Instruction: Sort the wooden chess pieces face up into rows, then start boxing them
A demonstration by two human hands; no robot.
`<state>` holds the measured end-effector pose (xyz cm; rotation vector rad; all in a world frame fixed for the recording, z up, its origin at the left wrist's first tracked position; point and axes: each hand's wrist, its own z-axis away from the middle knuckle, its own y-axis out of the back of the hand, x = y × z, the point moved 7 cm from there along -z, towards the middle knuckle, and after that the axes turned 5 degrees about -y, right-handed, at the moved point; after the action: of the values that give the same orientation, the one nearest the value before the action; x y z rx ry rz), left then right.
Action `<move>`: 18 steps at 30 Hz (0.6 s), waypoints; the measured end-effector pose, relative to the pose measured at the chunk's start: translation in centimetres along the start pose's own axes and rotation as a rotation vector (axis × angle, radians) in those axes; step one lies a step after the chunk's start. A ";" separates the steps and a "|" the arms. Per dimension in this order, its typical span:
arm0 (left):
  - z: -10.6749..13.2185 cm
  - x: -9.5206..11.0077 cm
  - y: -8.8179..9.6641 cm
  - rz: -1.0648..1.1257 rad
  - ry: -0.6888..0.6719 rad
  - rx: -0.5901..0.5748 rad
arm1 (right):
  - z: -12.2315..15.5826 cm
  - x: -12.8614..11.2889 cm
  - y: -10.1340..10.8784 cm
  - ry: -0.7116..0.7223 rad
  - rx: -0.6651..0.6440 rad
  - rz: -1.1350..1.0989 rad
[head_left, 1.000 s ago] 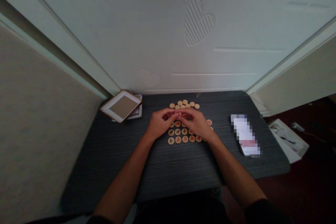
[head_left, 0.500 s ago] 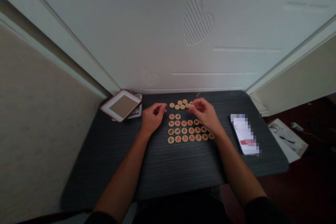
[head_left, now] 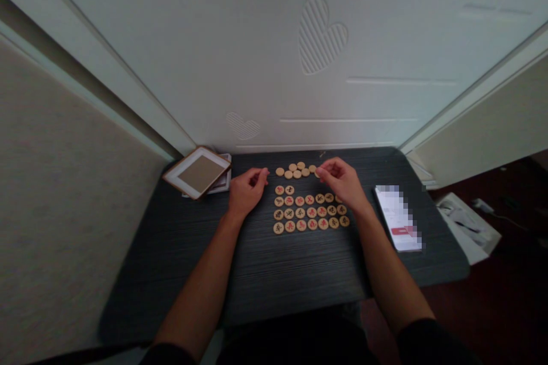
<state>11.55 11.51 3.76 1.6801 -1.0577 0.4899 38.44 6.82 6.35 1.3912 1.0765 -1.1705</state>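
Round wooden game pieces with red and black characters lie face up in rows [head_left: 309,213] on the dark table [head_left: 274,274]. Behind them several blank-sided pieces [head_left: 295,170] form a loose cluster. My right hand [head_left: 340,181] is at the right end of that cluster, thumb and fingers pinched on one blank-sided piece [head_left: 317,171]. Just left of the rows my left hand [head_left: 247,190] rests with fingers curled, thumb and forefinger pressed together; what is in them, if anything, is hidden.
A shallow square box with a brown inside and white rim [head_left: 198,174] stands tilted at the table's back left. A blurred white paper or packet [head_left: 399,218] lies at the right. A white panel with heart shapes [head_left: 321,34] rises behind the table.
My hands were together over the rows, then drew apart. The left went to the left of the rows, the right to the back cluster, where it pinches a piece.
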 end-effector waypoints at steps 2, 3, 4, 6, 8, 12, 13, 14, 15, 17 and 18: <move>0.0 0.0 0.0 -0.009 0.001 -0.001 | 0.1 0.3 -0.8 -0.027 -0.056 -0.017; 0.0 -0.1 -0.1 -0.014 0.001 -0.002 | 0.3 0.4 -1.2 -0.036 -0.083 -0.018; 0.0 -0.1 -0.1 -0.018 0.001 -0.004 | 0.4 0.4 -1.6 -0.039 -0.107 -0.007; 0.0 -0.1 -0.1 -0.023 0.002 -0.010 | 0.8 0.2 -2.2 -0.018 -0.143 0.070; 0.0 -0.1 -0.1 -0.027 0.004 -0.015 | 1.1 -0.2 -2.7 0.044 -0.163 0.222; 0.0 -0.2 0.0 -0.035 0.016 -0.016 | 1.4 -0.2 -3.5 0.121 -0.196 0.498; 0.0 -0.3 0.0 -0.035 0.020 -0.016 | 1.5 -0.1 -3.7 0.122 -0.204 0.529; 0.0 -0.3 -0.1 -0.034 0.022 -0.016 | 1.5 0.1 -3.8 0.122 -0.209 0.550; 0.1 -0.4 -0.1 -0.032 0.023 -0.017 | 1.5 0.2 -4.0 0.125 -0.209 0.567; 0.1 -0.4 -0.1 -0.025 0.022 -0.019 | 1.5 0.3 -4.2 0.131 -0.200 0.597; 0.1 -0.4 -0.1 -0.024 0.020 -0.019 | 1.5 0.3 -4.3 0.131 -0.191 0.613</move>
<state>11.41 11.64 3.38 1.6658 -1.0237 0.4785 34.12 5.88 5.38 1.5101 0.7406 -0.5250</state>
